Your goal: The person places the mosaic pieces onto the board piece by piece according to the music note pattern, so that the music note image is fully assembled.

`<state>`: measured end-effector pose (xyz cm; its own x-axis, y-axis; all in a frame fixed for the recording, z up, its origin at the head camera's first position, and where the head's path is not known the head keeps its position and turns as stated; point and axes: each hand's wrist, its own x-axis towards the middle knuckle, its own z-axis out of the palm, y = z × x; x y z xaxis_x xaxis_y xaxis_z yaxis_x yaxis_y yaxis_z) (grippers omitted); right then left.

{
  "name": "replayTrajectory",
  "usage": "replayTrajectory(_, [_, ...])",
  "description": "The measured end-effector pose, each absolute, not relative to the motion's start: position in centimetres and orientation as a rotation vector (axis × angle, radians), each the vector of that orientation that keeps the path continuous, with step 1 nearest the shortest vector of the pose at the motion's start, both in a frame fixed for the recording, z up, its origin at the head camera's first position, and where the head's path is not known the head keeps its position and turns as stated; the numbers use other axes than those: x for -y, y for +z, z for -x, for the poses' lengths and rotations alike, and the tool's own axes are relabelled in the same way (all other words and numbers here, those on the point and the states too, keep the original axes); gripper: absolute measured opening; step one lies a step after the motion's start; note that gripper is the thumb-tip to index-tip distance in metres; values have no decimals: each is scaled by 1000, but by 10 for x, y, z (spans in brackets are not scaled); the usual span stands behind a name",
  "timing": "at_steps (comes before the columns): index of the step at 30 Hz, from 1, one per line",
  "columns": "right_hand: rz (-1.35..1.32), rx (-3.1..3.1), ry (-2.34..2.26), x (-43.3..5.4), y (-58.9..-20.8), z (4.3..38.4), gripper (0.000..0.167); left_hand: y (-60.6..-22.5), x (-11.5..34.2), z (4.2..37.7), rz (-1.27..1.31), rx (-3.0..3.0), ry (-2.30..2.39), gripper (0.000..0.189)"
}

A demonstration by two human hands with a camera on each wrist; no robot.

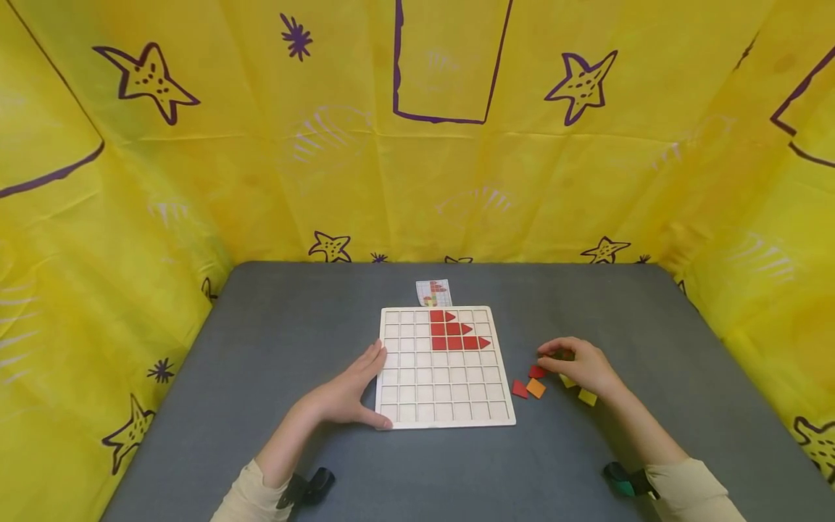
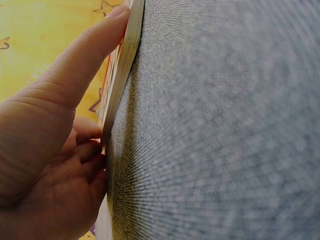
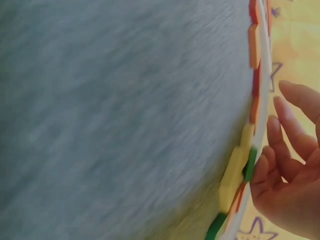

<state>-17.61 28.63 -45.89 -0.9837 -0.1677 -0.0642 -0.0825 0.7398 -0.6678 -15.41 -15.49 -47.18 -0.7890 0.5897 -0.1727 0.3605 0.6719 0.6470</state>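
At lower centre, the left hand (image 1: 346, 391) is spreading nearly straight along the left edge of the gridded board (image 1: 443, 395), apparently steadying it, while the right hand (image 1: 580, 365), loosely bent with no visible hold, is hovering lower right near loose tiles (image 1: 536, 388) seemingly kept within reach.

There are one left hand (image 1: 346, 391), one right hand (image 1: 583, 367), one board (image 1: 433, 395) and one picture card (image 1: 433, 293). Nine red pieces lie on the board, six of them squares (image 1: 454, 344) and three triangles (image 1: 484, 343). Off it, the head view shows two loose red pieces (image 1: 520, 389), one orange square (image 1: 536, 388) and two yellow pieces (image 1: 587, 397), while the right wrist view shows at least two green pieces (image 3: 249, 165).
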Motion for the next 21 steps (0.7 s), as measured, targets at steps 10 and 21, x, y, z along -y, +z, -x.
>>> replayTrajectory(10, [294, -2940, -919, -301, -462, 169, 29, -471, 155, 154, -752, -2521, 864, 122])
replayTrajectory(21, [280, -2973, -884, -304, -464, 168, 30, -472, 155, 153, -752, -2518, 873, 123])
